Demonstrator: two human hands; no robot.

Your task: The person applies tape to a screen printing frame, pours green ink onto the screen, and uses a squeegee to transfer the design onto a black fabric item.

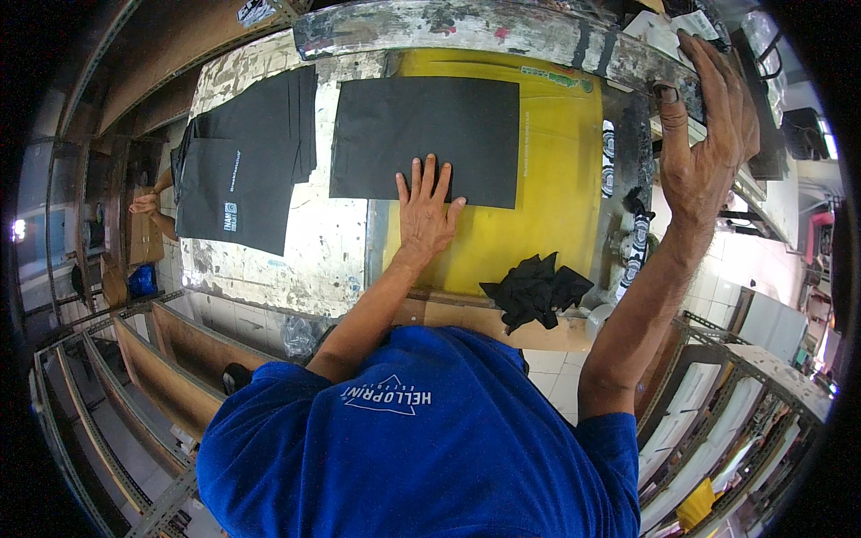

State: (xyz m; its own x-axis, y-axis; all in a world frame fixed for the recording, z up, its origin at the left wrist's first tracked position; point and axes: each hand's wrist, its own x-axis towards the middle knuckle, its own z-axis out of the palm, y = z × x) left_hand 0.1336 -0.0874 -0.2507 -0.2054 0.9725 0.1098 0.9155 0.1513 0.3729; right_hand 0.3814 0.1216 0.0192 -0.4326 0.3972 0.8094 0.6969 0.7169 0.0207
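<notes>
My left hand [428, 211] lies flat with fingers spread on the near edge of a black rectangular sheet [421, 125]. The sheet rests partly on a yellow panel [560, 161] that looks like a printing screen, and partly on the whitish work surface to its left. At the upper right, my right hand [708, 148] is raised, fingers stretched and thumb apart, near the end of a paint-stained bar [475, 34]. Nothing shows in its grasp. Left of the sheet lies a stack of dark fabric pieces [242, 170] with small light prints.
A crumpled black cloth [538, 291] sits at the panel's near edge. The paint-spotted table [332, 251] spans the middle. Wooden racks [170, 368] stand at the lower left, a metal rack [700, 403] at the lower right. Another person's hands [148, 204] show at far left.
</notes>
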